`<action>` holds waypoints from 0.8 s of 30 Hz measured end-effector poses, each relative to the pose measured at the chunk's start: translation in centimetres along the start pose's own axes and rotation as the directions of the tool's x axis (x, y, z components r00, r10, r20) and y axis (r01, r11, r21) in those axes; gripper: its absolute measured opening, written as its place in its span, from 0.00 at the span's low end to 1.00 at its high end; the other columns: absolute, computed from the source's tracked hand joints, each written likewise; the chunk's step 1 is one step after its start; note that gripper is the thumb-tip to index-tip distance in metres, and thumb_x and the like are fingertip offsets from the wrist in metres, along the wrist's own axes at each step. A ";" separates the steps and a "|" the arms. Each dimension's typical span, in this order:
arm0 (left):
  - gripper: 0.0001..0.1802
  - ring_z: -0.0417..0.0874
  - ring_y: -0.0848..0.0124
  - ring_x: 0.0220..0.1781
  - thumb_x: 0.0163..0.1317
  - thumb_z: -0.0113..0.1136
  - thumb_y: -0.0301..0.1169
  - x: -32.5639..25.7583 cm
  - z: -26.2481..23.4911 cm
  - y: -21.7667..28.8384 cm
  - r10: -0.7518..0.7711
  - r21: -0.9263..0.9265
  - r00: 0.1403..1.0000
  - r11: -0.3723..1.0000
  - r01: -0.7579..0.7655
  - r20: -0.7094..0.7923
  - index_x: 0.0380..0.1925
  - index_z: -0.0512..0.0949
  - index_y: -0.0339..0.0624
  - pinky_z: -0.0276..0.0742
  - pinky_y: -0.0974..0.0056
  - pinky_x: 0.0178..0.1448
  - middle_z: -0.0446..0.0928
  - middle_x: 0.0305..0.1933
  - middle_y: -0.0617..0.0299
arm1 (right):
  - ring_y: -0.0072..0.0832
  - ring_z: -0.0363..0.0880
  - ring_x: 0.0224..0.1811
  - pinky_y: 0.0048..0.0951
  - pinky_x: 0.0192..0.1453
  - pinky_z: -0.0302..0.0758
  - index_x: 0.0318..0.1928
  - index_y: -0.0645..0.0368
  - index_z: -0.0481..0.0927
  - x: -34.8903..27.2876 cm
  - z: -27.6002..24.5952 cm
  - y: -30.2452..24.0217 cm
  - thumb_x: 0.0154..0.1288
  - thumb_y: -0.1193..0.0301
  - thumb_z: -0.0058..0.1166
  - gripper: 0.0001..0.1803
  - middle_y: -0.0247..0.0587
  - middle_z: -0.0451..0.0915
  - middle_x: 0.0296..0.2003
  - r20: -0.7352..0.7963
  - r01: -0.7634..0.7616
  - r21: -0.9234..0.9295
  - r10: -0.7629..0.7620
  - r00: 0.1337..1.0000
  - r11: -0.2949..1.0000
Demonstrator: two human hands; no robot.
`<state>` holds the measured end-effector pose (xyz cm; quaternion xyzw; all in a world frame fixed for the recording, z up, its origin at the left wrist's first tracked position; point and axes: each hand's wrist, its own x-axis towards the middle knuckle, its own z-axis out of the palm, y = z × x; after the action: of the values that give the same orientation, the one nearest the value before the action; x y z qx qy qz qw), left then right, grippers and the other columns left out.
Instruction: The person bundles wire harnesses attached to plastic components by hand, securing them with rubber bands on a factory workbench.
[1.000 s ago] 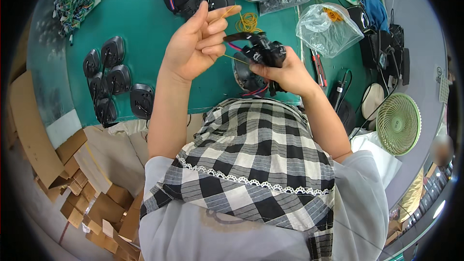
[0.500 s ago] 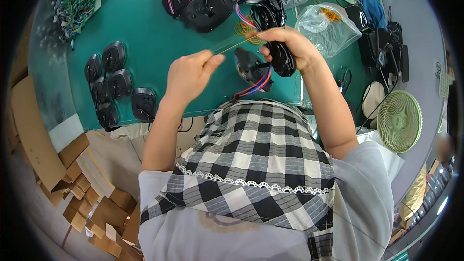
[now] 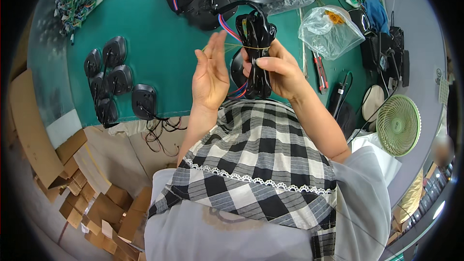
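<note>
My right hand (image 3: 285,70) is closed round a folded bundle of black cable (image 3: 257,79), its thumb lying across the front. A thin yellow rubber band (image 3: 257,48) crosses the bundle and stretches left to the fingers of my left hand (image 3: 211,77). That hand is held up with fingers straight and thumb apart; how the band sits on them is partly hidden. Red and blue wires (image 3: 229,28) run beside the bundle. Behind it, a round black housing (image 3: 237,67) shows only in part.
Several black housings (image 3: 144,101) with cables lie at the left of the green table (image 3: 164,63); more are piled at the back (image 3: 210,9). To the right are a red utility knife (image 3: 320,72), a clear bag (image 3: 328,38) holding rubber bands and a green fan (image 3: 398,124).
The cable bundle has come closer to my body and stands more upright. My left hand has moved right and its fingers have straightened. The band now lies across the bundle.
</note>
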<state>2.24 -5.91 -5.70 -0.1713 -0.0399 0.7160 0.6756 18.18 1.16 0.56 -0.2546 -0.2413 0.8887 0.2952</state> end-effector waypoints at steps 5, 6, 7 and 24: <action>0.65 0.57 0.64 0.71 0.40 0.54 0.75 0.8 1.4 -0.2 -0.195 0.825 0.979 0.561 0.070 0.050 0.67 0.51 0.34 0.60 0.53 0.69 0.58 0.70 0.55 | 0.22 0.77 0.43 0.24 0.46 0.75 0.56 0.60 0.62 0.0 -0.4 1.5 0.58 0.75 0.64 0.29 0.40 0.79 0.43 -0.031 0.116 -0.308 -0.131 0.991 0.944; 0.70 0.58 0.63 0.71 0.33 0.53 0.79 0.4 1.2 -0.1 -0.139 0.852 0.989 0.511 0.114 -0.050 0.67 0.51 0.35 0.60 0.52 0.66 0.56 0.70 0.55 | 0.22 0.78 0.41 0.24 0.44 0.76 0.55 0.60 0.62 -0.1 0.0 1.2 0.59 0.74 0.64 0.28 0.41 0.79 0.41 -0.079 0.106 -0.416 -0.152 0.985 0.903; 0.70 0.58 0.63 0.71 0.33 0.53 0.79 0.0 1.3 0.2 -0.136 0.853 0.989 0.510 0.113 -0.050 0.67 0.51 0.35 0.60 0.52 0.66 0.56 0.70 0.55 | 0.22 0.78 0.39 0.24 0.42 0.77 0.53 0.61 0.61 -0.1 0.4 0.9 0.59 0.74 0.63 0.27 0.41 0.80 0.40 -0.123 0.090 -0.519 -0.178 0.976 0.850; 0.15 0.82 0.66 0.48 0.60 0.60 0.41 0.0 6.1 -2.0 -0.313 0.746 0.824 -0.357 -0.563 0.472 0.33 0.81 0.40 0.66 0.58 0.63 0.83 0.32 0.62 | 0.26 0.78 0.30 0.27 0.34 0.75 0.38 0.66 0.79 0.9 -1.7 0.8 0.49 0.74 0.66 0.15 0.38 0.80 0.30 -0.127 -0.014 -0.920 -0.263 0.957 0.393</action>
<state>2.31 -4.73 0.61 0.6522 0.4025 0.5205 0.3765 18.29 1.63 -1.49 -0.4654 -0.6660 0.5468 0.2021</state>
